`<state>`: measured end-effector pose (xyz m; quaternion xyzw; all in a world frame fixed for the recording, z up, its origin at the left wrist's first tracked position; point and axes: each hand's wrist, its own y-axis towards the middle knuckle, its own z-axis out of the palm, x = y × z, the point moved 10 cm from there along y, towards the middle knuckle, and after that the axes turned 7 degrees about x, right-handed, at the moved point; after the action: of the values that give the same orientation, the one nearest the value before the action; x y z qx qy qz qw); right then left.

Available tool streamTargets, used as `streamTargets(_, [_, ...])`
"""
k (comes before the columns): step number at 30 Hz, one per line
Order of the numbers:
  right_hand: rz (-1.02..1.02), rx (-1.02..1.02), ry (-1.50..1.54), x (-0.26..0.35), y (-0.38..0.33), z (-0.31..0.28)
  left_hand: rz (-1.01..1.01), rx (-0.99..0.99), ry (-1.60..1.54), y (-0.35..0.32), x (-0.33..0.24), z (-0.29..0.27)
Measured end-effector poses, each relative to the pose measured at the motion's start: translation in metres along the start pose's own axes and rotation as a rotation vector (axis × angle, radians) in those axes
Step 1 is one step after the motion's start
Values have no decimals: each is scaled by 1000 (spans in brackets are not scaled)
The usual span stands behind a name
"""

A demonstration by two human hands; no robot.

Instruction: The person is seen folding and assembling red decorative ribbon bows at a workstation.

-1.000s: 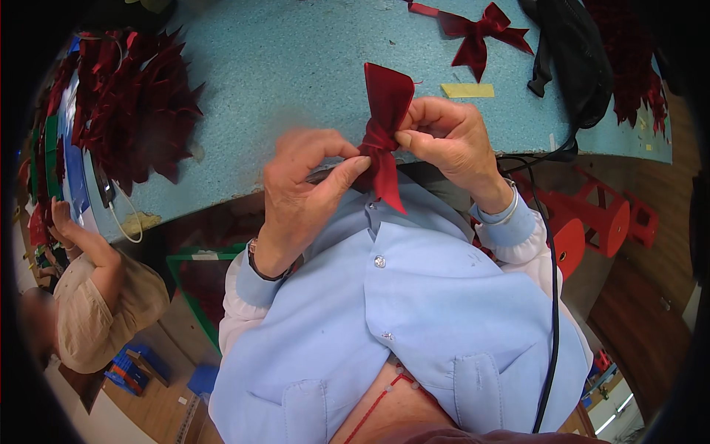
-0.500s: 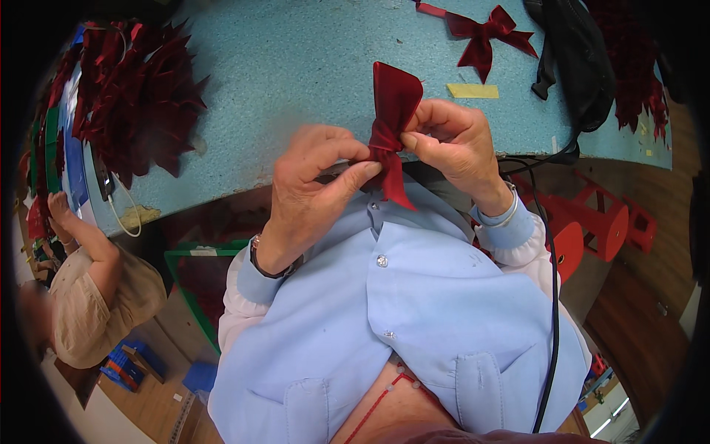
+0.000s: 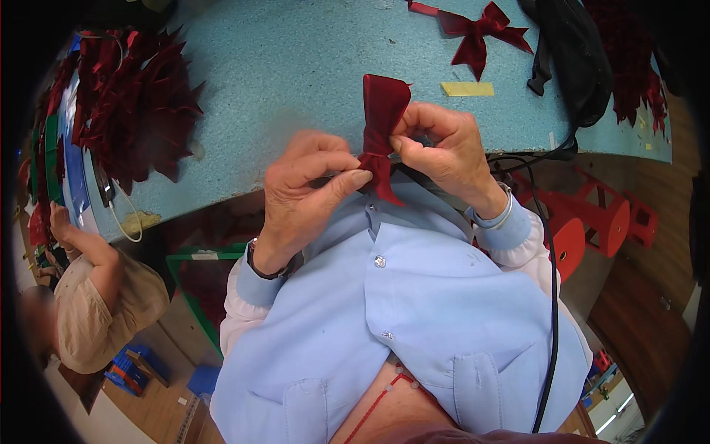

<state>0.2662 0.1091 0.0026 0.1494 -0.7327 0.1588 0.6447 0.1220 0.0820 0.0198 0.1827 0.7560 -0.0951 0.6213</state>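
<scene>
We see our left hand (image 3: pixel 307 189) and right hand (image 3: pixel 444 148) with fingers closed, pinching the waist of a dark red ribbon bow (image 3: pixel 381 126) above the blue desk (image 3: pixel 281 81), its middle hidden by fingertips.

Ribbon piece (image 3: pixel 381 122): deep red, faintly striped.
Finished bow (image 3: pixel 479 33), far edge of the table: same dark red.
Table (image 3: pixel 296 66): speckled light blue.
Bow heap (image 3: pixel 137 103), left edge: dark red.
Paper strip (image 3: pixel 467 89): pale yellow.
Bag (image 3: pixel 573 55), right edge: black.
Shirt (image 3: pixel 414 325): light blue, plain.
Stools (image 3: pixel 599 222): bright red.
</scene>
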Motion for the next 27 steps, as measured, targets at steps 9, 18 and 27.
streamTargets(9, [45,71,-34,1,0,1,-99,29,39,10,6,6])
streamTargets(18, [-252,12,-282,28,-4,0,-157,7,-202,7,23,10])
streamTargets(27, [-305,-113,-376,35,-7,10,-132,17,-299,2,30,4])
